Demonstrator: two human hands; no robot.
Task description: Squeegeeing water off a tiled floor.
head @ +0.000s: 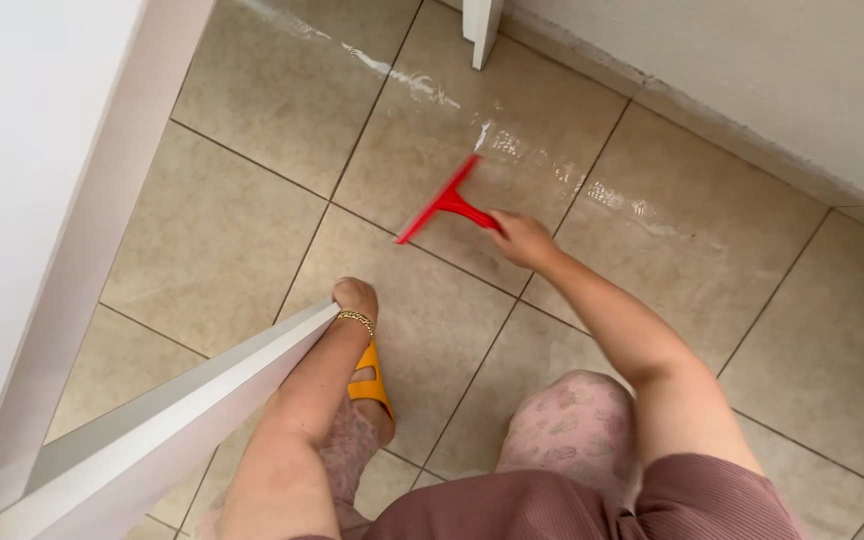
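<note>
The red squeegee (444,205) lies low over the beige tiled floor (242,240), its blade blurred. The blade's long axis runs on a slant, from a lower end toward the white door (152,420) up to a higher end toward the far wall (752,80). Its short handle leaves the blade's middle crosswise and points toward the person's knee. The right hand (520,238) is closed round the end of that handle, fingers wrapped tight on it. Just beyond the squeegee, on the wall side, a shiny wet streak (552,165) crosses the tiles on a slant, roughly parallel to the wall's foot. Nearer than the squeegee, the left hand (355,297) grips the top edge of the white door, fingers curled over it, with a gold bracelet (357,320) at the wrist. Below that hand an orange sandal (372,385) stands on the tiles. Farther from the squeegee, a white post (482,30) meets the floor by the wall
</note>
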